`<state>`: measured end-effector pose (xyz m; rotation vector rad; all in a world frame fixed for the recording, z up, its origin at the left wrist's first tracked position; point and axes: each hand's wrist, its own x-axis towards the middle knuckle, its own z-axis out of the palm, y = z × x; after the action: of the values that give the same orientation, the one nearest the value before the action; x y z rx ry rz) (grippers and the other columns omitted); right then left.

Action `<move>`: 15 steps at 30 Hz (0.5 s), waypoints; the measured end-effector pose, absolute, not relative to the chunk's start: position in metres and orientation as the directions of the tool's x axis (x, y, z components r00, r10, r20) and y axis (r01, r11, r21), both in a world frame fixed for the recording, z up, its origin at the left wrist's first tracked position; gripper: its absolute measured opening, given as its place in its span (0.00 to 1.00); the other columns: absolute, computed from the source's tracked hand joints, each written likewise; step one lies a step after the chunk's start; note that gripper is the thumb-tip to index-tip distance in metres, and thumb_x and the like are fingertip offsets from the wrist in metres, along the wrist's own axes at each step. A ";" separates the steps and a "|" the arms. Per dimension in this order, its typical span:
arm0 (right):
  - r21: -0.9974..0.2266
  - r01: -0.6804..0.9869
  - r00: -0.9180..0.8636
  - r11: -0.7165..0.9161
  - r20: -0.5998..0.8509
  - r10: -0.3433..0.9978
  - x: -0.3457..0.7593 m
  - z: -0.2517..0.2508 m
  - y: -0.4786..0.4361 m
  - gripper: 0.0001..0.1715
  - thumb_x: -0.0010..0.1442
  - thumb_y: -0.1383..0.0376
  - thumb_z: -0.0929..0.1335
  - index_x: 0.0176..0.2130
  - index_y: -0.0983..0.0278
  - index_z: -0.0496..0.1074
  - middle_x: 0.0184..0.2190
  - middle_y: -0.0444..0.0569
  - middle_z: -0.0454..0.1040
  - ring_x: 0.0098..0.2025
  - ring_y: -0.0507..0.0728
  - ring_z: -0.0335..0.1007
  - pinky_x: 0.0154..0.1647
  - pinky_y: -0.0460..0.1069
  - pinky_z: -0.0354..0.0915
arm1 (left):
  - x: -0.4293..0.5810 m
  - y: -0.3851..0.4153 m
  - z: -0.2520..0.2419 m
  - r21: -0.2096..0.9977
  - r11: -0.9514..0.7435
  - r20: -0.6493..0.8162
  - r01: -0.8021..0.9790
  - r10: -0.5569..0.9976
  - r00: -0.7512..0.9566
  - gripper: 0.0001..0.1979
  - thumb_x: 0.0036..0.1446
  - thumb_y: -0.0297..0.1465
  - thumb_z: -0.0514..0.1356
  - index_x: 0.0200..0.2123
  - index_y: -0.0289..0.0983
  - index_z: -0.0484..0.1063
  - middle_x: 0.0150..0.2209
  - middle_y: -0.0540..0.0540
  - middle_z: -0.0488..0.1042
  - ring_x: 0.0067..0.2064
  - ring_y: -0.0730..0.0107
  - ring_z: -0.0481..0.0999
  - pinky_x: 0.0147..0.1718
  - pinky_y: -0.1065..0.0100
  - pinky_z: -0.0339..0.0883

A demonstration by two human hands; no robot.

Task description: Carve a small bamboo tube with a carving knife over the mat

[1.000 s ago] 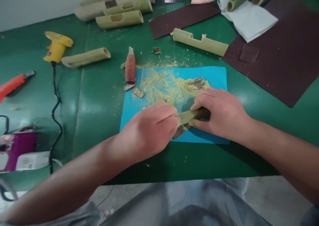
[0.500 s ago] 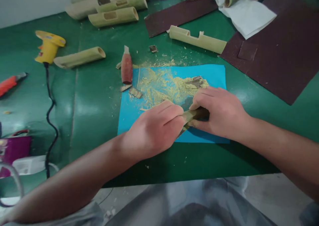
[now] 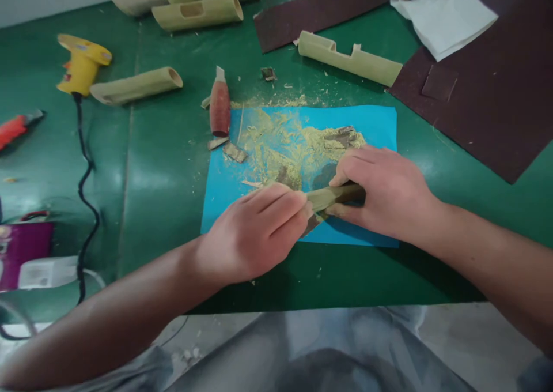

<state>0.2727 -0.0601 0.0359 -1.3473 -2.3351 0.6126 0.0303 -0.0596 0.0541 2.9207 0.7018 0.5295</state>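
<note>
A short bamboo tube lies crosswise between my hands, low over a blue sheet strewn with yellowish dust. My right hand grips its right end between thumb and fingers. Closed around the left part is my left hand, its fingers hiding that end. Dark brown sandpaper pokes out below the left fingers, apparently folded round the tube under them. Dark scraps sit in the dust just beyond my right hand.
Left of the blue sheet are a red-handled knife, a bamboo tube and a yellow corded heat gun. Notched bamboo pieces lie behind. Large brown sheets and a white cloth cover the right.
My left hand has slid left along the bamboo tube, baring more of its surface. The right hand keeps its grip. The whole view has shifted slightly.
</note>
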 end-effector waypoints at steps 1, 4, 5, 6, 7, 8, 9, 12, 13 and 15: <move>-0.539 0.713 -0.472 0.449 0.105 0.875 0.273 0.036 -0.060 0.09 0.58 0.60 0.75 0.36 0.58 0.73 0.37 0.49 0.78 0.42 0.61 0.70 0.37 0.54 0.54 | 0.030 -0.060 0.053 0.161 -0.893 0.319 0.420 0.450 0.834 0.09 0.72 0.24 0.59 0.37 0.40 0.72 0.35 0.48 0.78 0.36 0.67 0.76 0.34 0.62 0.70; -0.541 0.708 -0.479 0.454 0.105 0.872 0.273 0.036 -0.060 0.08 0.58 0.61 0.75 0.36 0.58 0.73 0.38 0.48 0.78 0.42 0.61 0.70 0.37 0.54 0.54 | 0.032 -0.059 0.051 0.240 -0.849 0.260 0.472 0.524 0.811 0.12 0.73 0.25 0.56 0.35 0.40 0.71 0.34 0.48 0.76 0.35 0.68 0.76 0.34 0.63 0.69; -0.542 0.707 -0.480 0.455 0.105 0.871 0.273 0.036 -0.060 0.08 0.58 0.61 0.75 0.36 0.58 0.73 0.37 0.48 0.78 0.42 0.61 0.70 0.37 0.54 0.54 | 0.031 -0.059 0.051 0.259 -0.835 0.238 0.486 0.543 0.805 0.12 0.74 0.25 0.56 0.34 0.40 0.71 0.33 0.48 0.75 0.34 0.68 0.75 0.33 0.63 0.69; -0.543 0.706 -0.481 0.455 0.105 0.871 0.273 0.036 -0.060 0.08 0.58 0.61 0.75 0.35 0.58 0.73 0.37 0.48 0.78 0.42 0.61 0.70 0.38 0.54 0.55 | 0.031 -0.059 0.051 0.260 -0.832 0.232 0.490 0.546 0.805 0.13 0.74 0.26 0.56 0.34 0.40 0.70 0.33 0.49 0.75 0.34 0.68 0.75 0.33 0.63 0.68; -0.542 0.705 -0.482 0.457 0.106 0.870 0.273 0.036 -0.060 0.09 0.58 0.61 0.75 0.35 0.58 0.73 0.37 0.48 0.78 0.42 0.60 0.70 0.38 0.54 0.55 | 0.030 -0.059 0.051 0.248 -0.841 0.241 0.481 0.535 0.810 0.12 0.74 0.26 0.56 0.34 0.40 0.70 0.32 0.49 0.75 0.34 0.68 0.75 0.33 0.63 0.68; -0.541 0.705 -0.483 0.459 0.107 0.869 0.274 0.037 -0.060 0.09 0.58 0.61 0.75 0.36 0.59 0.73 0.36 0.47 0.78 0.41 0.60 0.70 0.38 0.54 0.55 | 0.029 -0.059 0.052 0.232 -0.854 0.262 0.465 0.515 0.816 0.11 0.73 0.25 0.57 0.34 0.40 0.70 0.32 0.49 0.76 0.34 0.68 0.75 0.33 0.63 0.69; -0.539 0.705 -0.485 0.460 0.107 0.868 0.274 0.037 -0.060 0.09 0.58 0.61 0.75 0.36 0.59 0.73 0.36 0.47 0.77 0.41 0.60 0.70 0.37 0.54 0.55 | 0.028 -0.059 0.052 0.219 -0.866 0.284 0.451 0.498 0.819 0.10 0.73 0.25 0.58 0.35 0.40 0.71 0.33 0.50 0.77 0.35 0.68 0.75 0.33 0.63 0.69; -0.541 0.705 -0.483 0.459 0.108 0.869 0.274 0.037 -0.061 0.09 0.59 0.60 0.75 0.35 0.59 0.72 0.36 0.47 0.77 0.41 0.59 0.70 0.37 0.54 0.55 | 0.030 -0.057 0.053 0.258 -0.852 0.294 0.456 0.519 0.802 0.10 0.72 0.23 0.57 0.36 0.40 0.71 0.34 0.49 0.78 0.35 0.68 0.76 0.33 0.63 0.70; -0.543 0.705 -0.479 0.456 0.109 0.871 0.273 0.037 -0.061 0.09 0.58 0.60 0.75 0.35 0.58 0.72 0.36 0.47 0.78 0.41 0.59 0.70 0.37 0.54 0.55 | 0.031 -0.056 0.053 0.292 -0.833 0.276 0.471 0.544 0.792 0.11 0.72 0.24 0.56 0.35 0.40 0.71 0.33 0.49 0.77 0.34 0.68 0.76 0.33 0.63 0.70; -0.549 0.707 -0.468 0.445 0.108 0.877 0.273 0.037 -0.061 0.10 0.58 0.60 0.75 0.35 0.58 0.72 0.36 0.47 0.78 0.41 0.60 0.70 0.38 0.54 0.56 | 0.032 -0.055 0.053 0.342 -0.801 0.240 0.492 0.580 0.778 0.13 0.72 0.24 0.55 0.34 0.41 0.71 0.33 0.48 0.77 0.34 0.68 0.76 0.31 0.62 0.69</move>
<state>0.2731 -0.0614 0.0368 -1.3428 -2.3236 0.6181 0.0316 -0.0550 0.0532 2.7111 0.8335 0.4908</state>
